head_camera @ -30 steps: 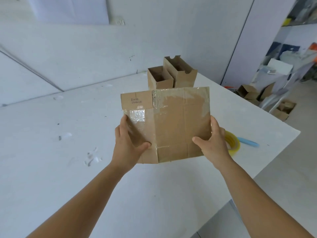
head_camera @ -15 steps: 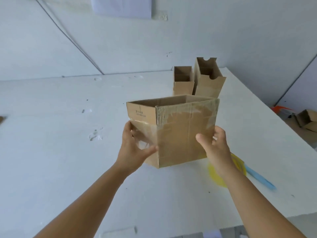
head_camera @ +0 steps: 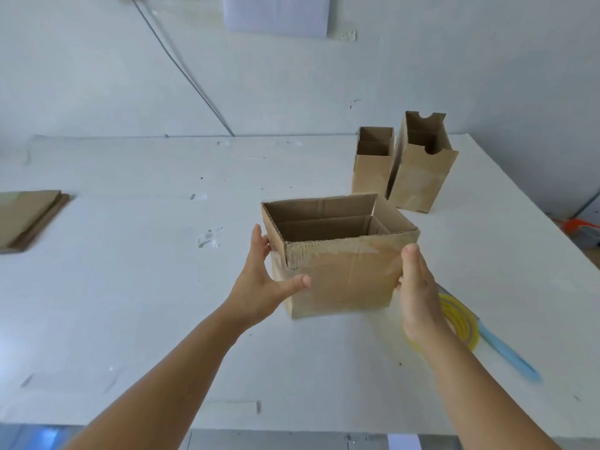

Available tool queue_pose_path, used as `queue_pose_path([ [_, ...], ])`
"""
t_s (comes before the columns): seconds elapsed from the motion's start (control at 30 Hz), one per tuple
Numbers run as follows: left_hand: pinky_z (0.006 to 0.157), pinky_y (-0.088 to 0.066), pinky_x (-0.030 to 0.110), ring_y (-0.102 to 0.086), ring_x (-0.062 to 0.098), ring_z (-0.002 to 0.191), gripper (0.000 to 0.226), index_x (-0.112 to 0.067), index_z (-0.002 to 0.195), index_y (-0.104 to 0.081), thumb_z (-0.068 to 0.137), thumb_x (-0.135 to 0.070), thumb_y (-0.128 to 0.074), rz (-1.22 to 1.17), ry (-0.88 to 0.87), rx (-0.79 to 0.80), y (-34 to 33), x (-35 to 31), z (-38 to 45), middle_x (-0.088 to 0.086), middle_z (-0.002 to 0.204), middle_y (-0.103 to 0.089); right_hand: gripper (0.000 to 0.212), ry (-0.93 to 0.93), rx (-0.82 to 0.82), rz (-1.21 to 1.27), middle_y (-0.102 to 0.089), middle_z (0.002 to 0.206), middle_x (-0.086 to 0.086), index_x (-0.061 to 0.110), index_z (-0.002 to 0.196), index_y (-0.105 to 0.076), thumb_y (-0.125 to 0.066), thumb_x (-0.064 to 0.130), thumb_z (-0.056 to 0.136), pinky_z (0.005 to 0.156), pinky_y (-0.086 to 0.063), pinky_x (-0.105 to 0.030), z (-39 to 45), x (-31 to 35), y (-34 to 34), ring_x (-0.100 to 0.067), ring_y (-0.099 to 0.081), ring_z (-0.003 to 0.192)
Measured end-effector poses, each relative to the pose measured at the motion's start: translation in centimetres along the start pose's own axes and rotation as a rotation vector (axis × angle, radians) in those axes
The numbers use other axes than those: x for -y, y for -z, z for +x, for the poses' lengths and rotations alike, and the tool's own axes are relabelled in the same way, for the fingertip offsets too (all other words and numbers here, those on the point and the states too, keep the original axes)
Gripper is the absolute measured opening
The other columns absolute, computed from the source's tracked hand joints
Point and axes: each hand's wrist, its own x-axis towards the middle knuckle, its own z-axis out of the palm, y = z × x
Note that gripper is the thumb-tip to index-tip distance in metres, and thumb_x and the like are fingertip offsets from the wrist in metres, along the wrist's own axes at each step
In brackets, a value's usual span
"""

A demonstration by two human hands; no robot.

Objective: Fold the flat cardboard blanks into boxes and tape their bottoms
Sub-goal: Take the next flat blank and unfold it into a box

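Above the table (head_camera: 130, 319), both hands' grip (left hand (head_camera: 259, 287), right hand (head_camera: 418, 287)) around the open-topped box (head_camera: 341, 274).

The open box (head_camera: 341, 274) was plain brown corrugated cardboard, matt, with the fluting showing raw along its top rim. A band of clear tape across its near face caught the light, glossy and a little wrinkled. Behind it, two taller boxes (head_camera: 373, 160) (head_camera: 420, 170) were the same dull brown card, the right one with a faint sheen of tape low on its side. The flat blanks (head_camera: 27, 219) at the left looked matt brown too. The counter (head_camera: 130, 303) was white, matt, scuffed and pitted. The tape roll (head_camera: 461, 323) was translucent yellow and shiny; the blue tool (head_camera: 509, 355) looked smooth plastic.
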Motion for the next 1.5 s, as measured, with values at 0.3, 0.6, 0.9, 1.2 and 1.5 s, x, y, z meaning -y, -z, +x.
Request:
queue_pose_path([
  [0.3,0.096,-0.049,0.034,-0.034,-0.001,0.136,0.084,-0.062,0.140,-0.018,0.076,-0.053,-0.072,0.004,-0.125,-0.019,0.4,-1.0,-0.7,-0.026,0.142,-0.032,0.086,0.167,-0.048,-0.057,-0.059,0.125,0.005,0.019,0.122,-0.055,-0.019,0.082,0.075,0.106,-0.039,-0.048,-1.6,0.1,-0.7,-0.013,-0.053,0.117],
  [0.6,0.106,-0.025,0.025,-0.018,0.010,0.141,0.081,-0.049,0.143,-0.017,0.086,-0.019,-0.067,0.374,-0.319,-0.157,1.5,-3.2,1.1,-0.011,0.153,-0.010,0.045,0.334,0.003,-0.096,-0.039,0.141,0.016,0.045,0.136,-0.029,-0.032,0.047,0.092,0.093,-0.027,0.003,-3.3,1.1,-1.6,0.019,-0.033,0.125],
  [0.9,0.100,-0.040,0.031,-0.032,0.022,0.140,0.014,-0.023,0.101,-0.061,0.088,-0.018,-0.066,0.471,-0.315,-0.139,1.8,-3.3,1.6,0.002,0.152,-0.020,0.038,0.451,0.157,-0.339,-0.046,0.129,0.020,0.048,0.111,-0.058,-0.032,0.061,0.086,0.086,-0.038,-0.003,-3.4,3.3,0.2,0.009,-0.045,0.117],
  [1.2,0.088,-0.022,-0.006,-0.017,-0.029,0.126,0.016,-0.021,0.083,-0.057,0.086,-0.010,-0.067,0.457,-0.447,-0.117,4.0,-2.4,-0.6,-0.015,0.143,-0.034,0.043,0.284,0.184,-0.553,-0.045,0.142,0.014,0.026,0.137,-0.049,-0.025,0.036,0.102,0.101,-0.023,-0.014,-1.7,5.5,2.4,-0.002,-0.037,0.132],
  [1.5,0.089,-0.036,0.001,-0.050,-0.019,0.112,0.031,-0.035,0.081,-0.051,0.087,-0.009,-0.066,0.392,-0.364,-0.076,5.3,-0.7,-3.6,-0.027,0.112,-0.061,0.034,0.383,0.228,-0.563,-0.050,0.129,0.015,0.027,0.130,-0.056,-0.049,0.023,0.096,0.091,-0.039,-0.014,-2.4,6.0,1.0,0.003,-0.051,0.107],
])
